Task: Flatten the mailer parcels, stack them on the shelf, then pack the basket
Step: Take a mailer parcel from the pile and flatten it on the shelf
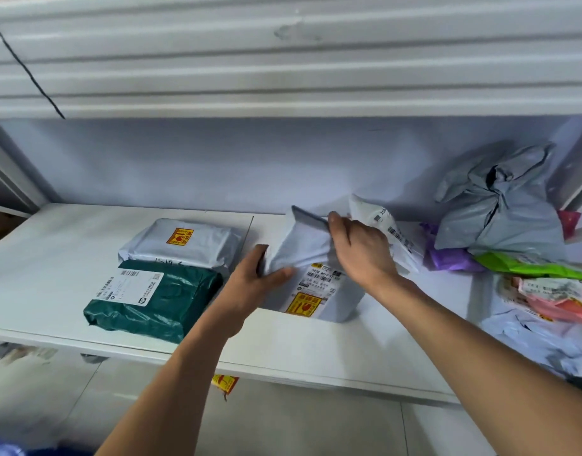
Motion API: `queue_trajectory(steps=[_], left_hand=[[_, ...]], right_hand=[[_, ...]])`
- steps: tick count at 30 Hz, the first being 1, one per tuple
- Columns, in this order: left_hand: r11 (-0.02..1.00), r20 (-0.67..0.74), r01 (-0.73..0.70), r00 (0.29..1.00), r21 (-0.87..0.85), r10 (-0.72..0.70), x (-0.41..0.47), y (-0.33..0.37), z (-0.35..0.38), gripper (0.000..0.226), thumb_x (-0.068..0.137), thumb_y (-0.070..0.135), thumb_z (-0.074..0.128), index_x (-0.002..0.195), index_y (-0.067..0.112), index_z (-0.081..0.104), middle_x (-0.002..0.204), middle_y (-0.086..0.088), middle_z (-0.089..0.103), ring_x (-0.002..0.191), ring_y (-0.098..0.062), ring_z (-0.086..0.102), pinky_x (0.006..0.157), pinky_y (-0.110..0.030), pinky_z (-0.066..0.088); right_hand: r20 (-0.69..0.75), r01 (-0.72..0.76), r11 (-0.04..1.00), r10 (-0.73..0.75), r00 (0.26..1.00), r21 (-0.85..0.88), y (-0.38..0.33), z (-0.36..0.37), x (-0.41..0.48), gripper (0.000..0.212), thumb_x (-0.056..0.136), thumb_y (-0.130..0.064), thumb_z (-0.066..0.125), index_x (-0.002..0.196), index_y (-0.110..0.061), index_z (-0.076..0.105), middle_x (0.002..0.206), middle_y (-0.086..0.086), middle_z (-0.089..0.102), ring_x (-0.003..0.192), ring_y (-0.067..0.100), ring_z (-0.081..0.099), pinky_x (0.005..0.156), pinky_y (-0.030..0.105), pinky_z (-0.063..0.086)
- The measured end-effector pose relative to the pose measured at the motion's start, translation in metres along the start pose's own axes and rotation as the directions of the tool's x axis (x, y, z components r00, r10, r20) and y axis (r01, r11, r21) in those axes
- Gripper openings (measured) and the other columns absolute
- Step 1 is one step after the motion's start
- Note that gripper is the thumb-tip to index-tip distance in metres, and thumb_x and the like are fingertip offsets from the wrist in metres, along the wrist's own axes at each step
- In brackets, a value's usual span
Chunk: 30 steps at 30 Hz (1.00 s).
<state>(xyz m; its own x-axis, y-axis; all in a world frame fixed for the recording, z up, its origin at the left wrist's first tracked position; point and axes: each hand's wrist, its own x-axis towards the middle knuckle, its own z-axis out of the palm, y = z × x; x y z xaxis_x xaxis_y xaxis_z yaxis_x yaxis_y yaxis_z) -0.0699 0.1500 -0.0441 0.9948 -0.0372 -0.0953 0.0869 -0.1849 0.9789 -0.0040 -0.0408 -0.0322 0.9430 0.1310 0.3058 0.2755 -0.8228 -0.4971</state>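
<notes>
- Room-wise, the white shelf [52, 258] has bare board at its left end and along the near edge. The right end is crowded with a pile of crumpled mailers [500, 218].
- On the left, the green mailer [171, 301] sits by the near edge, with a flat grey mailer [190, 245] touching just behind it.
- My left hand [260, 278] grips the left side of the middle grey parcel [335, 291], thumb on top.
- My right hand [358, 248] pinches that parcel's folded flap at its far edge.
</notes>
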Motion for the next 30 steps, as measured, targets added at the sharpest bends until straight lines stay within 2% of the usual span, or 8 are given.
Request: queue_trajectory(steps=[5, 9, 14, 19, 22, 25, 27, 30], left_hand=[[0.987, -0.021, 0.114, 0.993, 0.112, -0.112, 0.003, -0.029, -0.023, 0.068, 0.064, 0.050, 0.086, 0.114, 0.015, 0.056, 0.107, -0.025, 0.063, 0.100, -0.047, 0.060, 0.090, -0.063, 0.049], [0.966, -0.025, 0.224, 0.975, 0.131, -0.222, -0.004, -0.054, -0.029, 0.048, 0.069, 0.014, 0.085, 0.112, 0.024, 0.065, 0.102, -0.001, 0.074, 0.101, -0.024, 0.067, 0.094, -0.050, 0.053], [0.975, 0.111, 0.224, 0.969, -0.006, -0.222, -0.013, -0.056, -0.029, 0.050, 0.078, -0.001, 0.074, 0.122, 0.019, 0.062, 0.112, -0.002, 0.072, 0.113, -0.025, 0.063, 0.091, -0.032, 0.054], [0.977, 0.036, 0.044, 0.999, -0.208, -0.037, -0.005, 0.002, -0.037, 0.061, 0.079, 0.026, 0.075, 0.134, 0.035, 0.051, 0.130, 0.010, 0.060, 0.121, -0.003, 0.054, 0.100, -0.023, 0.041], [0.984, 0.025, -0.075, 0.997, 0.163, 0.072, 0.012, 0.032, -0.023, 0.028, 0.092, 0.032, 0.064, 0.119, 0.027, 0.065, 0.118, 0.012, 0.066, 0.113, 0.000, 0.058, 0.093, -0.018, 0.043], [0.554, -0.015, -0.078, 0.987, 0.829, 0.162, 0.020, 0.022, 0.006, 0.027, 0.101, 0.028, 0.033, 0.096, 0.018, 0.058, 0.103, -0.001, 0.067, 0.097, -0.026, 0.063, 0.073, -0.032, 0.041], [0.263, -0.074, -0.010, 0.949, 0.965, 0.306, 0.010, 0.006, 0.018, 0.035, 0.097, 0.025, 0.015, 0.092, 0.020, 0.049, 0.097, -0.003, 0.066, 0.088, -0.029, 0.065, 0.067, -0.032, 0.030], [0.331, -0.201, 0.106, 0.942, 0.938, 0.267, 0.010, 0.002, 0.021, 0.023, 0.099, 0.032, 0.036, 0.095, 0.018, 0.054, 0.086, -0.005, 0.069, 0.082, -0.030, 0.068, 0.072, -0.032, 0.036]], right_hand=[[0.017, 0.141, 0.957, -0.142, 0.990, -0.255, -0.017, 0.010, -0.012, 0.067, 0.097, -0.053, 0.010, 0.087, -0.018, 0.066, 0.080, 0.005, 0.070, 0.075, 0.028, 0.065, 0.070, 0.035, 0.043], [0.078, 0.268, 0.863, -0.261, 0.962, -0.429, -0.035, 0.031, -0.030, 0.054, 0.099, -0.049, 0.023, 0.091, -0.022, 0.069, 0.082, 0.003, 0.069, 0.078, 0.028, 0.062, 0.075, 0.039, 0.041], [0.070, 0.256, 0.839, -0.254, 0.965, -0.481, -0.039, 0.040, -0.039, 0.044, 0.099, -0.038, 0.029, 0.090, -0.019, 0.068, 0.078, 0.003, 0.067, 0.073, 0.027, 0.058, 0.074, 0.040, 0.039], [0.036, 0.244, 0.841, -0.259, 0.965, -0.483, -0.042, 0.043, -0.040, 0.038, 0.096, -0.032, 0.033, 0.079, -0.018, 0.064, 0.073, 0.004, 0.064, 0.069, 0.029, 0.057, 0.072, 0.041, 0.038], [-0.024, 0.220, 0.855, -0.262, 0.965, -0.469, -0.042, 0.045, -0.038, 0.033, 0.094, -0.029, 0.039, 0.073, -0.018, 0.061, 0.067, 0.005, 0.061, 0.065, 0.031, 0.056, 0.068, 0.041, 0.038], [0.017, 0.218, 0.867, -0.235, 0.972, -0.449, -0.043, 0.045, -0.040, 0.026, 0.086, -0.025, 0.042, 0.070, -0.017, 0.060, 0.064, 0.005, 0.061, 0.063, 0.031, 0.057, 0.067, 0.039, 0.040], [0.097, 0.210, 0.883, -0.186, 0.978, -0.420, -0.049, 0.043, -0.041, 0.028, 0.080, -0.024, 0.036, 0.070, -0.017, 0.060, 0.066, 0.004, 0.063, 0.065, 0.029, 0.060, 0.069, 0.038, 0.040], [0.037, 0.030, 0.978, -0.023, 0.999, -0.206, -0.053, 0.038, -0.023, 0.041, 0.095, -0.024, 0.025, 0.091, -0.015, 0.064, 0.081, 0.006, 0.071, 0.078, 0.031, 0.065, 0.077, 0.037, 0.043]])
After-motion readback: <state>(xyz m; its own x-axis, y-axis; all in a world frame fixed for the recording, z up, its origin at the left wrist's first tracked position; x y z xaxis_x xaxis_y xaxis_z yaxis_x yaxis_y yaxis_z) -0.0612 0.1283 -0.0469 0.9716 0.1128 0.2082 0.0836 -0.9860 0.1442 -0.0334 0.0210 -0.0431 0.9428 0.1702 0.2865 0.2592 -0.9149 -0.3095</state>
